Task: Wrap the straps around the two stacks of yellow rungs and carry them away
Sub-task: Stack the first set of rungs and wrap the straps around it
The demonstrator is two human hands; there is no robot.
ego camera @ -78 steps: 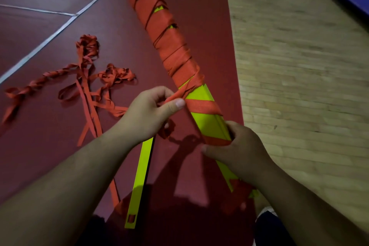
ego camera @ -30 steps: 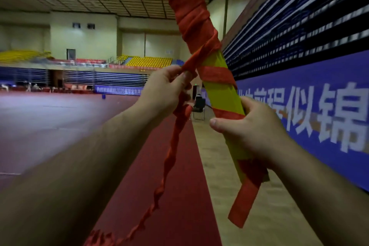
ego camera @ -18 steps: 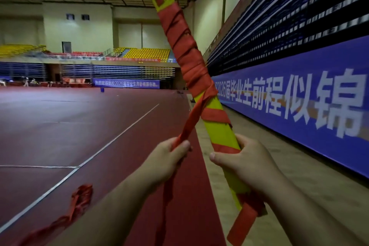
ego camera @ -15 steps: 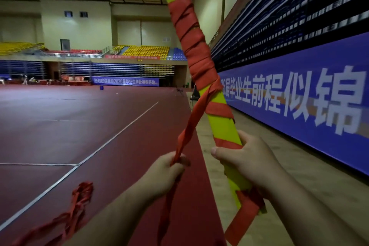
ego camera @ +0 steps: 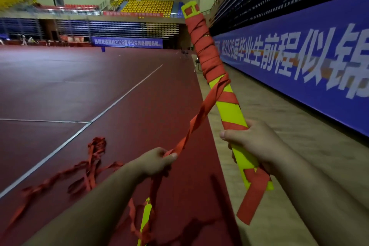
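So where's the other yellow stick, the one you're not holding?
Start at the big red floor and look below the left hand. A thin yellow rung shows there among loose red strap. Unlike the thick wrapped stack in the right hand, it is slim and no hand holds it.

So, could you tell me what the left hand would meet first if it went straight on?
Following the red strap it pinches, probably the stack of yellow rungs, just above the right hand, though depth is unclear.
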